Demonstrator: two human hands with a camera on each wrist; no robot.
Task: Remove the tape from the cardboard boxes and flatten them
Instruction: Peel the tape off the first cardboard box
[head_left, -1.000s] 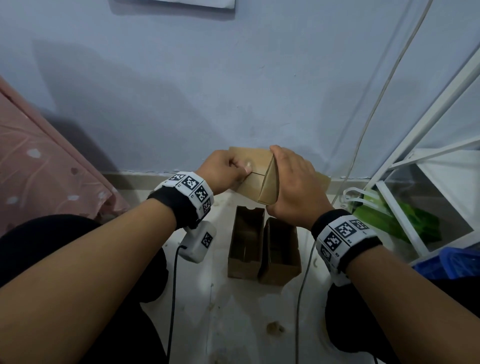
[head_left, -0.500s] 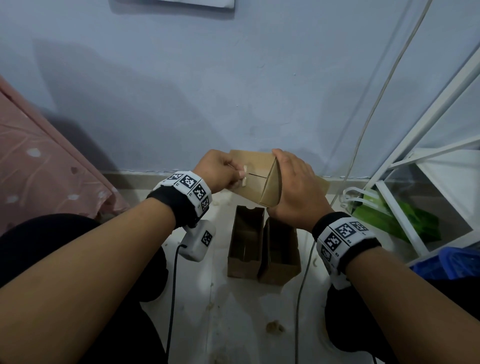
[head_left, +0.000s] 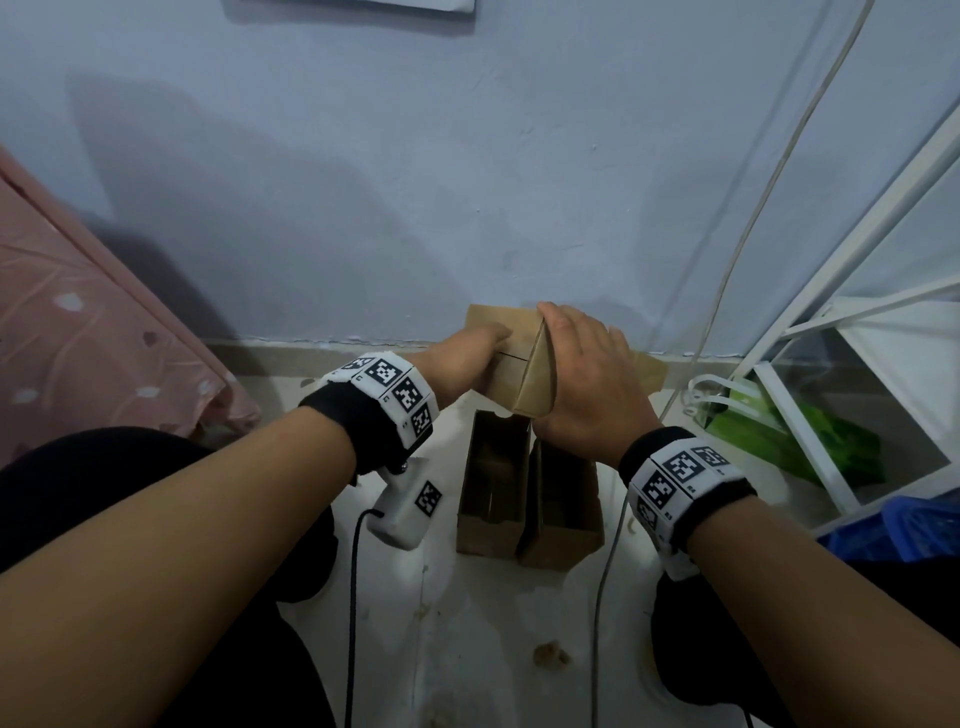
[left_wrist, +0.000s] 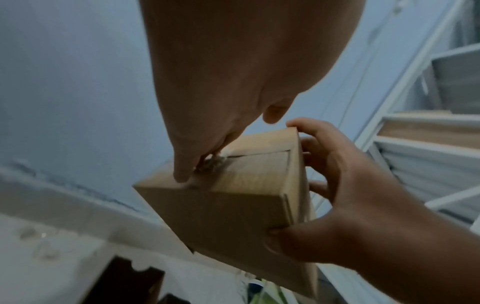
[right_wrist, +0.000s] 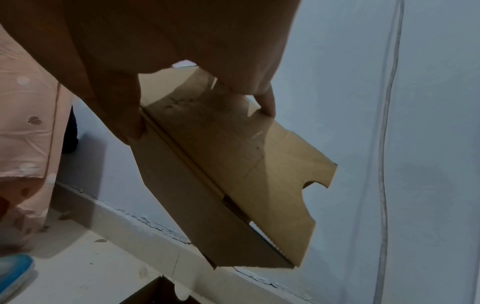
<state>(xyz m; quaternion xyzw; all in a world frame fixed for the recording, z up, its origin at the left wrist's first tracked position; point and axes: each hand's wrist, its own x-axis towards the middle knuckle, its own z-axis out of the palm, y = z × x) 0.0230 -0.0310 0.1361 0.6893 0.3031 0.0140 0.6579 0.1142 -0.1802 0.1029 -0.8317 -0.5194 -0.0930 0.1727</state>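
box (head_left: 511, 364) held in the air in front of the wall, above two open boxes (head_left: 527, 488) standing side by side on the floor. right hand (head_left: 587, 379) wraps the box's long side, thumb under and fingers over, likely to brace it while the other hand works. left hand (head_left: 467, 358) at the closed end flap, its grip pinching a crumpled bit of clear tape (left_wrist: 211, 164) at the flap seam. judged step: peeling tape. box is plain brown corrugated card, matte, sharp edges; far flap hangs loose with a notched cut-out. tape glossy, wrinkled.
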